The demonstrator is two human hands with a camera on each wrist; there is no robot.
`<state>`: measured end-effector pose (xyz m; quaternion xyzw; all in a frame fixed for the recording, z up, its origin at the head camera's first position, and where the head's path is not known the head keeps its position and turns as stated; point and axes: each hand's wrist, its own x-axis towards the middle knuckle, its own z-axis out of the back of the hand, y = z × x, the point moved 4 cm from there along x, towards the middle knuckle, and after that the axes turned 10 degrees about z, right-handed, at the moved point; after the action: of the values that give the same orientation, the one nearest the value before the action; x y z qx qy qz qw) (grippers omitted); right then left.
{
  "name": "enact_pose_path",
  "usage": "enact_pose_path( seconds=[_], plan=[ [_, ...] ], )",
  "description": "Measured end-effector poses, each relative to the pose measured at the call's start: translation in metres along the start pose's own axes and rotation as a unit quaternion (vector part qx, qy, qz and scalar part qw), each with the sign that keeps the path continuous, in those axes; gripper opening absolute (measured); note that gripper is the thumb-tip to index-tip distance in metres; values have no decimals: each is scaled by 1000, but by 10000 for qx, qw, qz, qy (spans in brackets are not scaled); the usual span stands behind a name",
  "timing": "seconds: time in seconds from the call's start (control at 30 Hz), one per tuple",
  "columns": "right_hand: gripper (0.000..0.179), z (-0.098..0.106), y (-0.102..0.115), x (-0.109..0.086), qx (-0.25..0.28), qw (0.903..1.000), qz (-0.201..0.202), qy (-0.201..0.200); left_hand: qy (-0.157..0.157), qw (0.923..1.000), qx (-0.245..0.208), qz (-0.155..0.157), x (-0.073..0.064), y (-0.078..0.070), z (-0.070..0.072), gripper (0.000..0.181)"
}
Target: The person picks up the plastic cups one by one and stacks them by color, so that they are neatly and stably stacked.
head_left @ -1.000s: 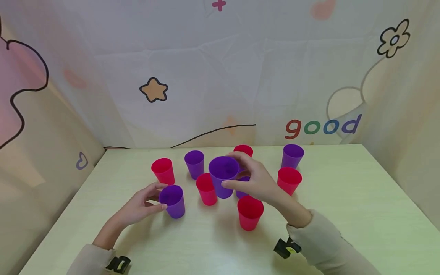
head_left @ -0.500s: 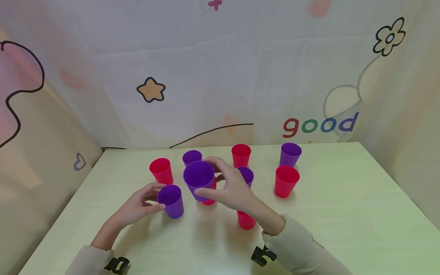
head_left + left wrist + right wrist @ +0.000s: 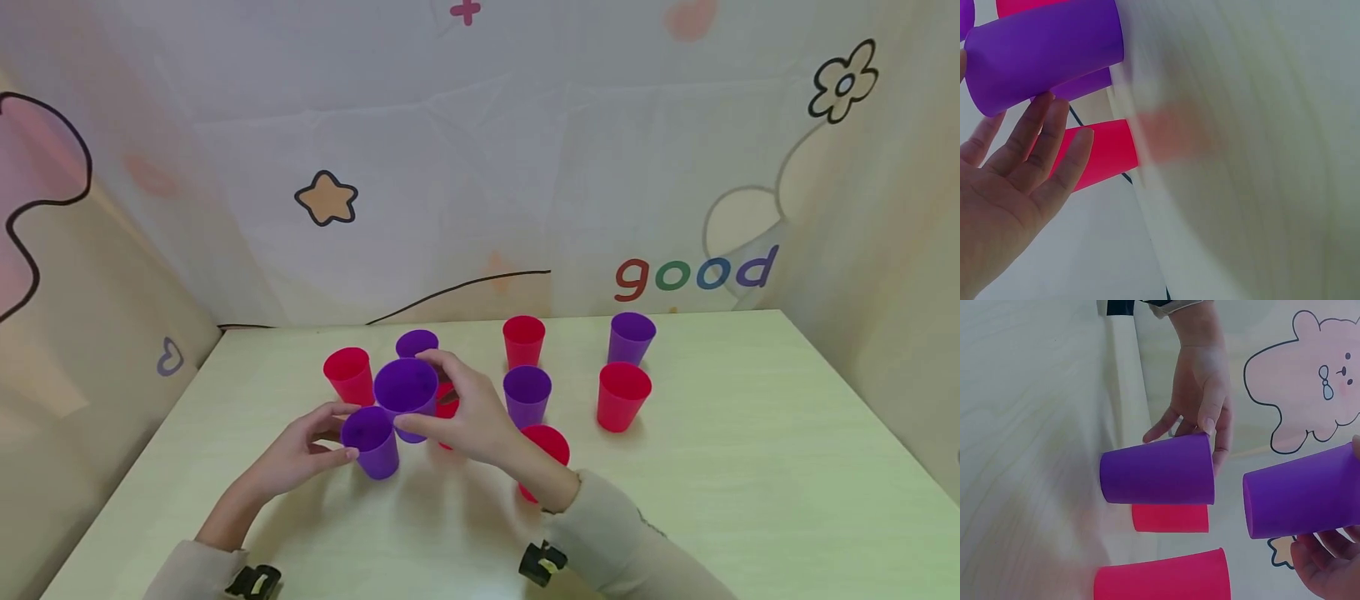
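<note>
On the table stands a purple cup point(image 3: 379, 458), with my left hand point(image 3: 300, 454) at its left side, thumb in front and fingers behind near the rim. A second purple cup point(image 3: 1310, 494) is held up above the tabletop by my right hand point(image 3: 472, 417), thumb on the near side and fingers round the far side. In the head view the raised cup overlaps the upper right of the standing one. The right wrist view shows its base away from the table surface. A red cup point(image 3: 447, 406) behind the right hand is partly hidden.
A red cup point(image 3: 348, 377) and a purple cup point(image 3: 417, 342) stand at the back left. Right of my hands are a purple cup point(image 3: 527, 393), red cups point(image 3: 524, 342) point(image 3: 551, 440) point(image 3: 624, 396) and a far purple cup point(image 3: 632, 336). A printed curtain point(image 3: 450, 167) closes the back.
My right hand has carried its purple cup leftward and slightly nearer, up to the cup at my left hand. The left hand has stayed in place on its cup.
</note>
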<state>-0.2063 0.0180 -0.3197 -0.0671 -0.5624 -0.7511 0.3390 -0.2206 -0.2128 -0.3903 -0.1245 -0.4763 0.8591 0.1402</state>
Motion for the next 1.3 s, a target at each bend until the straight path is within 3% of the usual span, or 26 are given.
enact_pose_path(
  seconds=[0.23,0.57,0.83,1.3],
  plan=[
    [61,-7,-1,3,134,9996,-231,-94,-108,9997,211,-71,-1,-2,-1,51],
    [60,-20,-1,10,284,9993,-236,-77,-355,9984,394,-205,-4,1,4,51],
    [57,-24,-7,12,400,9984,-322,-255,-357,9978,-36,-562,-7,1,4,41],
    [57,-36,-12,19,401,9985,-160,-329,-334,9975,-168,-597,-6,5,3,39]
  ],
)
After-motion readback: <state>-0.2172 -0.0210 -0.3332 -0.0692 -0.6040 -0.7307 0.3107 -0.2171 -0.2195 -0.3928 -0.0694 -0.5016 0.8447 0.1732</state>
